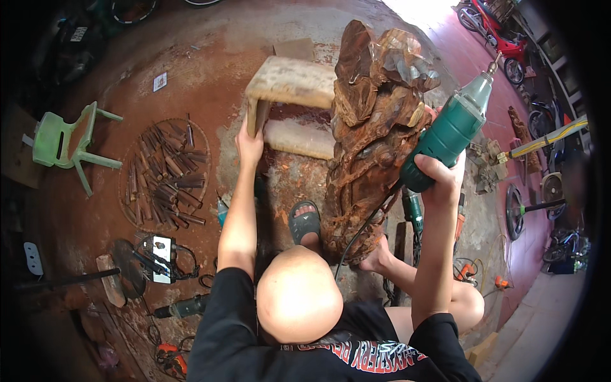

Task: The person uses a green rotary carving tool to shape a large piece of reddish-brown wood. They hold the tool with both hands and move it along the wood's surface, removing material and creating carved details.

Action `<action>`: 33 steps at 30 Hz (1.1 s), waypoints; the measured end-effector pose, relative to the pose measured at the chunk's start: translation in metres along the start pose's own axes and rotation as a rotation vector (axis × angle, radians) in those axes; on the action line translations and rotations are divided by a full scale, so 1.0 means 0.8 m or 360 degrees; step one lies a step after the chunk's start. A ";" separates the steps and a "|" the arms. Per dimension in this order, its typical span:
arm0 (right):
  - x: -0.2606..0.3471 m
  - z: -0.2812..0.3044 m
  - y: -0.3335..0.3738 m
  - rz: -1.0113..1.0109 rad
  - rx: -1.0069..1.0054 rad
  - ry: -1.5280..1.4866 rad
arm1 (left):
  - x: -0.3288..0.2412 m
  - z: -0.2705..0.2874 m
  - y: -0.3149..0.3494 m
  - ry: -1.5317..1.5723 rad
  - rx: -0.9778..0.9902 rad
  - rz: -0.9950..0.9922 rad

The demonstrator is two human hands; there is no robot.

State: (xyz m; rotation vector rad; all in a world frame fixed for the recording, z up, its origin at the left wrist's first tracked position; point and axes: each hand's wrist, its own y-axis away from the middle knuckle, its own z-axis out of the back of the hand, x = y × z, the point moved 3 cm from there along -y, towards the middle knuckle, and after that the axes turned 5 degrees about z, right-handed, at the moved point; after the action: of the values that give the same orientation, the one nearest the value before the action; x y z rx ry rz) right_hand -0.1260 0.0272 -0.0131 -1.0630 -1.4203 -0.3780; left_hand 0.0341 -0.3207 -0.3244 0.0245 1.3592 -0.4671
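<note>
My right hand (439, 175) grips a green die grinder (449, 137) with a clear nose, its thin bit pointing up and away to the right. A black cord runs down from its rear end. Next to it stands a tall, brown carved wood piece (372, 140) with deep folds, between my feet. My left hand (250, 145) is wrapped round the near side of a pale wooden stool (289, 79), which is tipped on its side against the carving's left flank. The bit touches nothing.
Carving chisels (168, 172) lie in a round tray on the left, near a green plastic chair (67, 143). A white power strip (161, 258) and another green grinder (184, 307) rest by my left side. A further grinder (414, 210) lies right of the carving. Motorbikes (493, 32) stand far right.
</note>
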 end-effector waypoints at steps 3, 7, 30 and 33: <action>-0.008 0.001 -0.003 0.0038 0.0004 -0.0021 | 0.034 0.000 0.044 0.0117 -0.0052 0.0127; -0.018 0.009 -0.010 0.0150 0.0005 -0.0059 | -0.017 -0.053 0.095 0.0254 -0.0056 0.0125; -0.059 0.091 0.057 -0.0121 -0.0056 -0.0305 | -0.475 -0.044 -0.031 0.0445 0.0672 -0.0893; -0.060 0.131 0.105 -0.0217 -0.0175 -0.0359 | -0.501 -0.053 -0.034 0.0071 0.0721 -0.1042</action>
State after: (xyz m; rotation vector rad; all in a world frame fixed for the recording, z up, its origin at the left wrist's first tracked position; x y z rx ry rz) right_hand -0.1339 0.1338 -0.1072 -1.1276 -1.6950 -0.4496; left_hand -0.0684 -0.2100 0.0508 -0.0404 1.2622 -1.3261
